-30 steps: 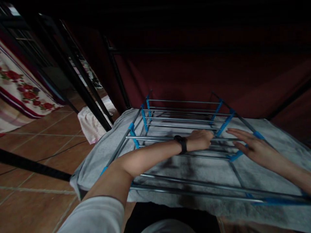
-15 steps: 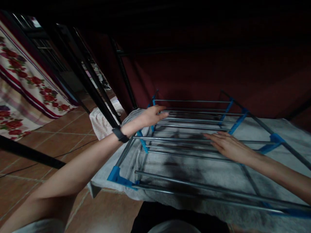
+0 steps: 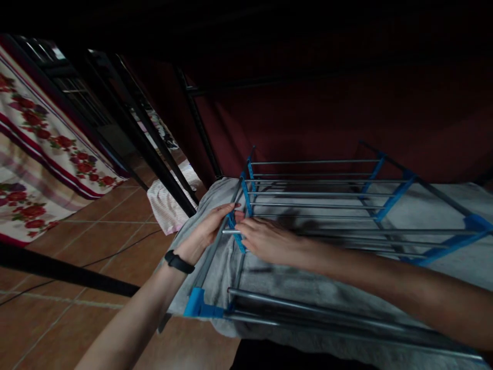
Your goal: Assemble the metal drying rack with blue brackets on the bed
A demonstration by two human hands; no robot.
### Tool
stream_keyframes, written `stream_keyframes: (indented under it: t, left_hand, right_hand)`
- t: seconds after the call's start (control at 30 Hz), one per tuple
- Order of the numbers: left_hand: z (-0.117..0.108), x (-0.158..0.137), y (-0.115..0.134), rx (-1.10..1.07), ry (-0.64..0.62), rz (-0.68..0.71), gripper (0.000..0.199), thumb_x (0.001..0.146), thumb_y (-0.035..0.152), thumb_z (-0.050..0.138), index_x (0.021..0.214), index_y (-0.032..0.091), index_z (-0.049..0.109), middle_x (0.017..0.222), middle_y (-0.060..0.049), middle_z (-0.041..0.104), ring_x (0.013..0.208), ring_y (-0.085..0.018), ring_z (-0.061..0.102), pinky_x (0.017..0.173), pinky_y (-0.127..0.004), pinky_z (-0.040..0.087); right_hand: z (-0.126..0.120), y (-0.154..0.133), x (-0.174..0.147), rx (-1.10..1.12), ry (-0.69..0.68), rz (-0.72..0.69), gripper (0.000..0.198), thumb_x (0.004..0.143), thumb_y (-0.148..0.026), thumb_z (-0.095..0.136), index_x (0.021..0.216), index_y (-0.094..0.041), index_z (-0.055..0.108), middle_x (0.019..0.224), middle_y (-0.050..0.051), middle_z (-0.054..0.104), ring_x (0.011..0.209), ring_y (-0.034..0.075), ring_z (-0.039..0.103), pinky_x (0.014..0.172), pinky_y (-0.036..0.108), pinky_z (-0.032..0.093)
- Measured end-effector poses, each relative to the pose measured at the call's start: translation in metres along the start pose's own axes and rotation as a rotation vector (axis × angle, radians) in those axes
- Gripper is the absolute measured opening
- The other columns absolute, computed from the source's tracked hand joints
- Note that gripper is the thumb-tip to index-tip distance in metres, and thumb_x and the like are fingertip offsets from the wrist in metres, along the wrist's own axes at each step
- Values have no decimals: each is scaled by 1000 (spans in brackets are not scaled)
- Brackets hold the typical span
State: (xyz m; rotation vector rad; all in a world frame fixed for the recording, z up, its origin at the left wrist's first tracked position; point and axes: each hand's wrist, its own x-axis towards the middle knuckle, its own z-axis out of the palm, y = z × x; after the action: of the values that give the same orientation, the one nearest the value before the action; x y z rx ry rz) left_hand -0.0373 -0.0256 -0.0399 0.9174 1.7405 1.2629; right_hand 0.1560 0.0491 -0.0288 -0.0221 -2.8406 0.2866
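A drying rack (image 3: 319,195) of grey metal rods and blue plastic brackets lies on a grey blanket (image 3: 292,280). At its left side, my left hand (image 3: 211,224) is closed around the side tube, beside a blue bracket (image 3: 242,245). A black band (image 3: 179,262) circles that wrist. My right hand (image 3: 265,240) reaches across to the same spot, its fingers closed on a metal rod (image 3: 230,232) near the rod's loose-looking left end. The two hands nearly meet at the bracket, and some fingertips are hidden. A blue corner joint (image 3: 197,304) is nearer to me.
Black metal posts (image 3: 154,154) stand on the left, with a dark red wall (image 3: 308,123) behind. A floral cloth (image 3: 50,154) hangs at far left. On the tiled floor (image 3: 88,252) runs a dark cable (image 3: 119,252); a striped white cloth (image 3: 167,205) hangs beside the posts.
My right hand has moved left across the rack and closed at a rod's end. My left hand has come lower and nearer, onto the side tube. The view has shifted slightly.
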Motion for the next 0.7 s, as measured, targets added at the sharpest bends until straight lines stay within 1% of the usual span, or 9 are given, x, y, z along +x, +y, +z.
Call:
stream_keyframes:
  t: [0.07, 0.13, 0.23, 0.33, 0.43, 0.5, 0.6, 0.7]
  left_hand:
    - [3, -1, 2, 51, 13, 26, 36, 91, 45, 53, 111, 21, 71, 105, -4, 77, 106, -27, 68, 95, -40, 55]
    - [3, -1, 3, 122, 40, 70, 36, 91, 42, 51, 108, 19, 72, 106, -4, 77, 109, -27, 67, 99, -39, 53]
    - [2, 0, 2, 183, 61, 140, 39, 91, 44, 49, 108, 18, 73, 110, -6, 76, 112, -26, 66, 103, -38, 51]
    - [2, -1, 1, 209, 66, 157, 41, 92, 43, 45, 110, 18, 73, 112, -7, 75, 112, -25, 66, 103, -37, 52]
    - [4, -2, 3, 209, 84, 149, 40, 93, 37, 43, 111, 21, 74, 107, -5, 76, 113, -26, 66, 101, -38, 53]
    - [4, -3, 5, 199, 88, 134, 39, 93, 35, 43, 112, 22, 75, 102, -4, 77, 112, -27, 67, 98, -39, 54]
    - [6, -4, 8, 219, 94, 110, 41, 94, 32, 41, 114, 20, 74, 97, -4, 77, 107, -27, 68, 94, -39, 55]
    - [6, -4, 8, 210, 78, 111, 42, 95, 33, 39, 115, 20, 73, 99, -4, 77, 102, -25, 69, 94, -38, 55]
  right_hand:
    - [11, -7, 18, -28, -55, 13, 20, 101, -17, 41, 113, -15, 56, 113, 13, 64, 97, 23, 67, 80, 35, 56]
    - [17, -7, 29, -42, -102, 21, 21, 100, -11, 37, 110, -16, 55, 108, 12, 65, 90, 22, 68, 74, 34, 55]
    - [19, -1, 36, -38, -144, 6, 24, 96, -5, 37, 109, -14, 54, 110, 13, 65, 88, 23, 69, 72, 35, 55]
    - [18, 7, 39, -29, -189, 9, 26, 92, -2, 39, 110, -14, 53, 112, 14, 64, 86, 23, 69, 72, 35, 54]
    - [19, 13, 44, -11, -213, 14, 20, 96, -9, 38, 107, -16, 52, 108, 13, 66, 81, 22, 69, 67, 33, 53]
    - [21, 16, 47, -6, -212, 27, 16, 102, -20, 37, 106, -17, 52, 104, 13, 67, 77, 22, 68, 64, 32, 51]
    - [22, 16, 51, 6, -210, 58, 24, 106, -35, 36, 109, -17, 51, 99, 13, 69, 78, 23, 69, 65, 33, 51]
    - [16, 16, 53, 39, -249, 79, 25, 106, -35, 36, 112, -17, 52, 98, 12, 70, 79, 24, 69, 66, 32, 50]
